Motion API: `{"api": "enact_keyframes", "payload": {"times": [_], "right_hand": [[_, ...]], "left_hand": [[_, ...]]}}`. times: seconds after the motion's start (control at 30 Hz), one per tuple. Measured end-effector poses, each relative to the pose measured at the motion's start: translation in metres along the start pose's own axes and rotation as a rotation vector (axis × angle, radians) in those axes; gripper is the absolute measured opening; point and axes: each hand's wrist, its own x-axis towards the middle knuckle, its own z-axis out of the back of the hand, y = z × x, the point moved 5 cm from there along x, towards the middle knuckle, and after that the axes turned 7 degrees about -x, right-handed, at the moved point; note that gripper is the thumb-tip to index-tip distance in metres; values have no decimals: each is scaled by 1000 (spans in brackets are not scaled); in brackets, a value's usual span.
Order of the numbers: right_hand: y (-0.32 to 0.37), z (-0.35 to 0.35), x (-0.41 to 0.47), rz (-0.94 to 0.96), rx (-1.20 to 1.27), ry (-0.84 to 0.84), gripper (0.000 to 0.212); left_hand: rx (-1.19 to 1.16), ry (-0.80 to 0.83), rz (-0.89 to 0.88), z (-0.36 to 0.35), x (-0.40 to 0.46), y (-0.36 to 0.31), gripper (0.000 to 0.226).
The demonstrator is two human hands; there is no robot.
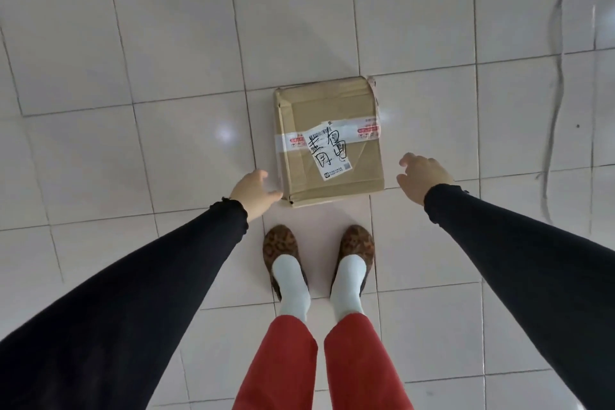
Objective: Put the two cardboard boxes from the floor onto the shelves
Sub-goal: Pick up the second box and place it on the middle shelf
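One brown cardboard box (329, 100) lies flat on the white tiled floor just ahead of my feet. It is sealed with a band of tape and carries a white label with black handwriting. My left hand (254, 193) hangs beside the box's near left corner, fingers spread, thumb close to or touching that corner. My right hand (422, 176) hovers to the right of the box, a small gap away from its right edge, fingers loosely curled and empty. Only this one box is in view, and no shelves show.
My feet in leopard-print slippers (283, 243) stand directly behind the box, with white socks and red trousers (279, 359) below. White floor tiles (166, 43) stretch on all sides. A thin cable or streak (552, 76) runs down the floor at the far right.
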Motion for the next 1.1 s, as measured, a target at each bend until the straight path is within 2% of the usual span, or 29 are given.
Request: {"api": "enact_keyframes", "payload": {"times": [0.17,0.27,0.4,0.57,0.77,0.9,1.1], "right_hand": [[-1,-42,61,-47,-23,18,46],[2,-63,86,-14,-38,47,46],[11,-72,98,54,-49,69,41],[14,-35,63,60,54,107,42],[27,103,-31,126,160,32,42],[44,237,-112,153,191,-95,34],[70,444,-251,237,145,-301,28]], "left_hand": [[-180,-3,64,-27,72,8,86],[-304,12,96,-41,99,12,91],[-466,14,117,-51,107,15,84],[-597,15,96,-34,62,8,69],[-693,18,-24,52,-62,-58,76],[-739,-49,-159,140,-175,-134,75],[-800,-151,-387,265,-351,-240,63]]}}
